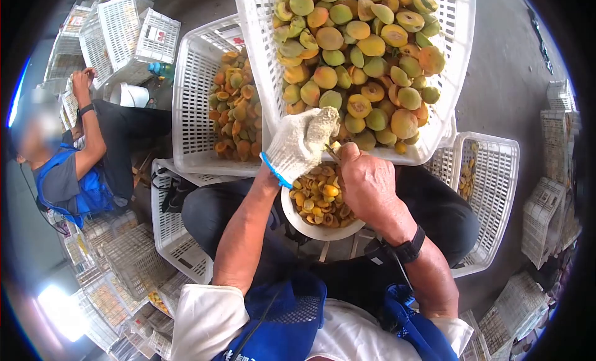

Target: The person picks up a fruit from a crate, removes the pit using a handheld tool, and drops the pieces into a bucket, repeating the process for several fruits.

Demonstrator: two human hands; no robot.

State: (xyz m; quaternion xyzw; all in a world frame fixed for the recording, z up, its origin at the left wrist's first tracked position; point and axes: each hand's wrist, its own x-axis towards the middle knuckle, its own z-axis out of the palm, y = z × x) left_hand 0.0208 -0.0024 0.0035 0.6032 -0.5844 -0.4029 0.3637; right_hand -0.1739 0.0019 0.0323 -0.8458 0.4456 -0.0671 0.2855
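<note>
My left hand [299, 142], in a pale knitted glove with a blue cuff, is closed at the near rim of the upper white crate [251, 56]. A bit of yellow shows by its fingertips, but what it grips is hidden. My bare right hand [370, 179] is closed on a small metal tool [334, 151], whose tip meets the gloved fingers. Below both hands, between my knees, a white bowl [321, 232] holds yellow-orange fruit pits and pieces [320, 196]. Green and orange apricots [372, 45], several cut open, fill the upper crate.
A second white crate [186, 106] at the left holds apricot halves [236, 106]. Another crate [496, 199] stands by my right knee, with yellow pieces inside. At far left sits a person [74, 168] near stacked crates [121, 35] and a white bucket [131, 95].
</note>
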